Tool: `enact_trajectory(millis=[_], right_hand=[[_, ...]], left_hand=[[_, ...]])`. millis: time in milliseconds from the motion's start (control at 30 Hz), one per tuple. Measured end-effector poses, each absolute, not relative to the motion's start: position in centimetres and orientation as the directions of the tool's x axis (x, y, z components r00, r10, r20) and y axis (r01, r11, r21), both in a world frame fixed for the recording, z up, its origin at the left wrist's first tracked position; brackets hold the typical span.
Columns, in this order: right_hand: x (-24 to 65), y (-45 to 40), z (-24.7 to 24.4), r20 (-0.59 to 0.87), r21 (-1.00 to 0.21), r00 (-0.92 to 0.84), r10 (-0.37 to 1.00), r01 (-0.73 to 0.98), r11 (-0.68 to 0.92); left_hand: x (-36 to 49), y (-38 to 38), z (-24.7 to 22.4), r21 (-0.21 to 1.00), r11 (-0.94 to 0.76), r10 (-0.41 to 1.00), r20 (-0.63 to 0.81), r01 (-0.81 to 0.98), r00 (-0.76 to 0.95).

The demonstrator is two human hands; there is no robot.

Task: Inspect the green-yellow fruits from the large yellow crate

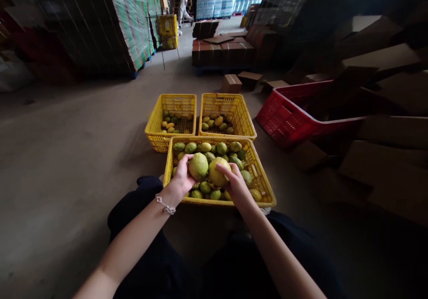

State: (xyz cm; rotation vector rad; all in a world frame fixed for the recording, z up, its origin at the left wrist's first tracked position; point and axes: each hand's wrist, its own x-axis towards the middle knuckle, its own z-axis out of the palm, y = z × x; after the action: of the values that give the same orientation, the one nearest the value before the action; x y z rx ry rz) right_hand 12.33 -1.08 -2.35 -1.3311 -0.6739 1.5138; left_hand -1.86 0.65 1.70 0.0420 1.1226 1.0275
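Note:
My left hand (182, 177) is closed around a pale green, slightly bumpy fruit (198, 166) that looks like a guava. Close beside it, my right hand (236, 182) grips a yellower fruit (218, 172) of the same kind, thumb laid across its top. Both fruits are held over a yellow plastic crate (267, 190). Inside that crate lie many more green and yellowish fruits (216, 194), partly hidden by my hands. Behind it stand two more yellow crates, the left one (154, 116) and the right one (249, 118), each with some green and yellow fruits on the bottom.
A red crate (284, 116) holding cardboard stands to the right, with flattened cardboard (384, 165) heaped about it. Small cartons (231, 83) lie behind the crates. Farther back are a pallet of boxes (222, 54), a wrapped stack (133, 22) and a walking person (183, 0).

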Motion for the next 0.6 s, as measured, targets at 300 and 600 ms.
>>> enact_trajectory(millis=[300, 600], right_hand=[[12.4, -1.26, -1.96, -0.32, -0.885, 0.045, 0.946, -0.37, -0.282], [11.97, -1.24, -2.26, -0.395, -0.86, 0.107, 0.913, -0.392, -0.326]], left_hand=[[-1.56, 0.9, 1.19, 0.492, 0.484, 0.703, -0.711, -0.723, -0.014], [-1.18, 0.32, 0.92, 0.519, 0.513, 0.731, -0.681, -0.684, 0.032]])
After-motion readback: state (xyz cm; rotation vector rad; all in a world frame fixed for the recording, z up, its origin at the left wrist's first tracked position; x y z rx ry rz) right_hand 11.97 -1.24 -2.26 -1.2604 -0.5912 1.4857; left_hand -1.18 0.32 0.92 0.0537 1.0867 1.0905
